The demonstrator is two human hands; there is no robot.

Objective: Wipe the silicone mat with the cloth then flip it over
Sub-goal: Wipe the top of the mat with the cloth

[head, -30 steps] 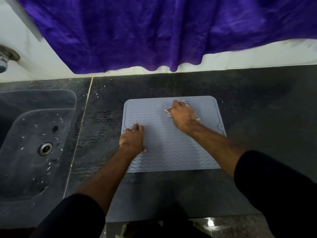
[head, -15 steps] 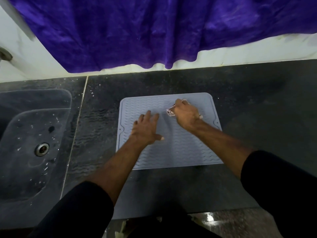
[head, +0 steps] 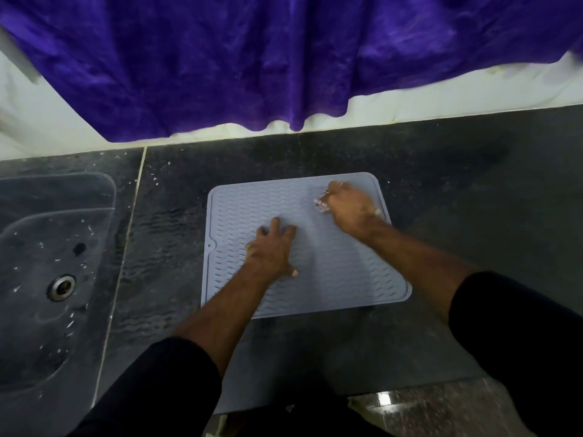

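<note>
A pale grey silicone mat [head: 340,272] with a wavy ribbed pattern lies flat on the dark stone counter [head: 457,190]. My left hand [head: 273,247] presses flat on the mat's middle left, fingers spread. My right hand [head: 351,206] sits at the mat's far right corner and grips a small patterned cloth [head: 320,204], of which only a bit shows under the fingers.
A dark sink [head: 47,279] with a metal drain [head: 61,287] is set into the counter at the left. A purple fabric [head: 252,58] hangs over the white wall behind. The counter's front edge runs just below my arms.
My right hand with the cloth has slid right toward the mat's far right corner. My left hand moved from the mat's left edge to its middle and spread flat.
</note>
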